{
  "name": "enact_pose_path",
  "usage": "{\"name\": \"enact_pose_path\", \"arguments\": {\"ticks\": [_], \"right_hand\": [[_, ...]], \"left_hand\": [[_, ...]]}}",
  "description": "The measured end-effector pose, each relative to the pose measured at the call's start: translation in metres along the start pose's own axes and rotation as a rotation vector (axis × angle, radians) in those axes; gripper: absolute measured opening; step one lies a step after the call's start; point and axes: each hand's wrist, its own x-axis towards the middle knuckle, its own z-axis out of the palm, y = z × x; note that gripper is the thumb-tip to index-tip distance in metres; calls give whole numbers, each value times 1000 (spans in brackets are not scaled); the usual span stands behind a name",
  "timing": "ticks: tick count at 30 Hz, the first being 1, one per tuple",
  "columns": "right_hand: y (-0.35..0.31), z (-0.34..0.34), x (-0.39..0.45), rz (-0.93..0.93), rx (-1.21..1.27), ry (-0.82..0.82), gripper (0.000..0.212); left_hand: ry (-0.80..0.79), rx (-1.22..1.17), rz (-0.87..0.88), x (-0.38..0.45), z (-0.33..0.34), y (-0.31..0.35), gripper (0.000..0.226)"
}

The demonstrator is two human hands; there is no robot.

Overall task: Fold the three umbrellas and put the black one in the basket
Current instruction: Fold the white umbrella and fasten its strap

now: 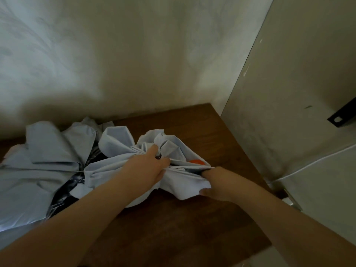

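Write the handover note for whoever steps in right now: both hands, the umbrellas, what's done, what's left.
Left hand: grips the gathered canopy of the pale umbrella at its bunched middle.
Right hand: holds the same umbrella's near end, fingers tucked under the fabric.
That umbrella lies on the wooden table, collapsed but still loose. A second pale umbrella sprawls unfolded to its left.
Black umbrella and basket: not in view.
Done: nothing fully folded. Left: wrap this one, fold the others, put the black one in the basket.
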Motion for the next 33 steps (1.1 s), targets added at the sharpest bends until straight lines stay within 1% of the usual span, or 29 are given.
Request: {"name": "enact_pose_path", "arguments": {"ticks": [2,5,7,10,13,15,17,21,22,23,24,26,27,28,29,30,31,32,33], "right_hand": [[-1,-3,0,-8,-25,-7,51],[-13,-6,4,-116,-14,-62,36],[-17,-6,10,-128,-34,-109,30],[-14,-10,8,-57,-75,-122,35],[-7,-22,-2,-65,-126,-79,43],[-3,-29,-9,-91,-134,-18,42],[1,-33,-14,-139,-114,90,37],[24,-25,-18,-295,-142,395,26],[31,-20,-17,-286,-57,468,23],[36,-17,-17,-249,90,499,19],[38,-14,-15,-209,284,493,19],[36,-11,-7,-101,701,441,29],[31,-10,-4,3,908,401,37],[28,-10,0,141,1098,325,46],[25,-8,5,272,1269,205,51],[22,-6,8,345,1428,53,54],[20,-3,11,349,1556,-63,57],[16,-2,14,318,1646,-95,56],[13,-2,18,285,1685,-45,51]], "left_hand": [[1,-3,-12,2,-1,1,43],[19,-26,-26,4,-1,-4,44],[19,-14,-28,3,-1,-8,44],[15,-8,-15,1,1,-10,43],[12,-38,-16,0,4,-14,43],[19,-70,-26,-1,5,-17,42],[28,-99,-40,-1,7,-20,41],[54,-149,-90,-5,12,-29,40],[61,-159,-106,-6,12,-32,40],[65,-170,-121,-7,12,-35,40],[70,-181,-132,-8,11,-37,40],[80,-201,-142,-7,8,-42,40],[86,-209,-146,-6,9,-45,40],[98,-217,-149,-6,9,-47,40],[108,-225,-155,-5,11,-50,40],[115,-229,-160,-5,12,-52,40],[115,-228,-163,-5,13,-54,40],[108,-223,-164,-6,14,-54,40],[97,-219,-166,-6,14,-54,40]]}}
